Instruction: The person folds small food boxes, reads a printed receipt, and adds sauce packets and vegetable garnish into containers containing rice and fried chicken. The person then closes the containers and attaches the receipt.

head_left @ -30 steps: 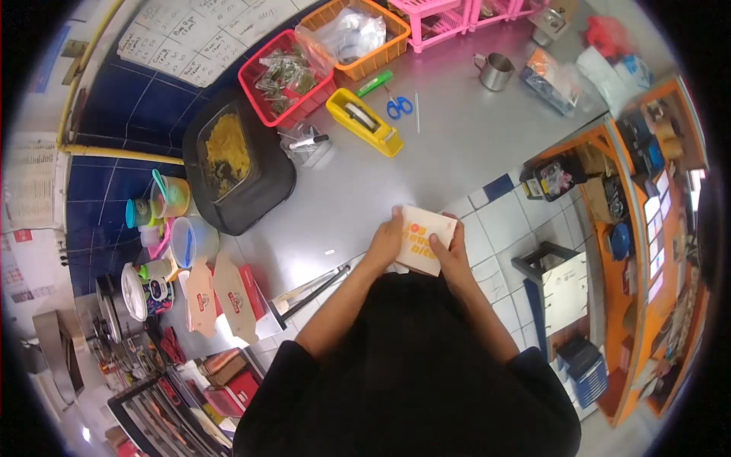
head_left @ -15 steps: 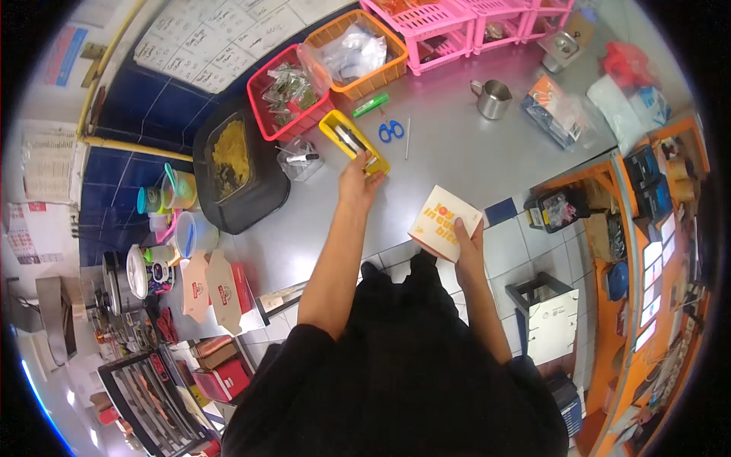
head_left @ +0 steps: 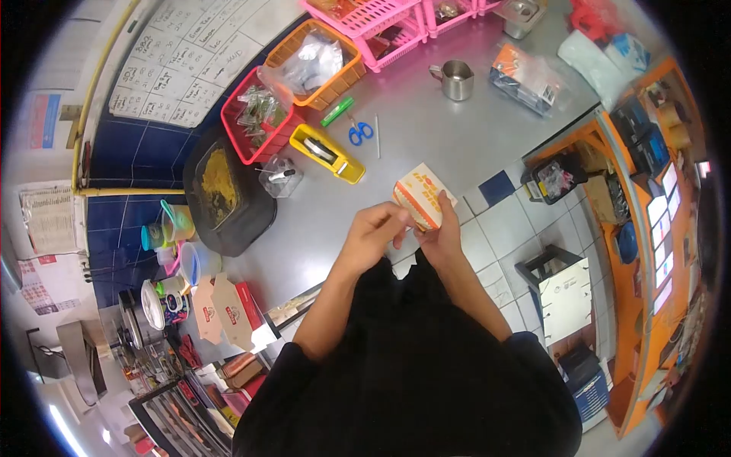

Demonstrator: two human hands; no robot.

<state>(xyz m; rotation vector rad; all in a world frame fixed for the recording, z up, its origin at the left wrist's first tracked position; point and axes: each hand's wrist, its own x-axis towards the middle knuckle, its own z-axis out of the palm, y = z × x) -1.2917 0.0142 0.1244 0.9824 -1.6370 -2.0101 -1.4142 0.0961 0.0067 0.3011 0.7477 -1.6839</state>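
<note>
A small white box (head_left: 423,190) with orange and yellow print is tilted up near the front edge of the steel counter. My right hand (head_left: 443,234) is closed round its lower right side. Against the box's lower left side is my left hand (head_left: 376,234), its fingers pinched together; anything between them is too small to make out. A yellow tape dispenser (head_left: 327,154) lies farther back on the counter, with blue-handled scissors (head_left: 360,133) and a green cutter (head_left: 336,112) beside it.
A red basket (head_left: 259,116) and an orange basket (head_left: 314,65) stand at the back, near pink racks (head_left: 388,34). A metal jug (head_left: 457,81) is to the right. At the left are a black container (head_left: 247,217) and folded cardboard boxes (head_left: 223,311).
My left hand has come back from the tape dispenser to the box. The box has turned in my right hand, so its striped side shows. The camera view has shifted.
</note>
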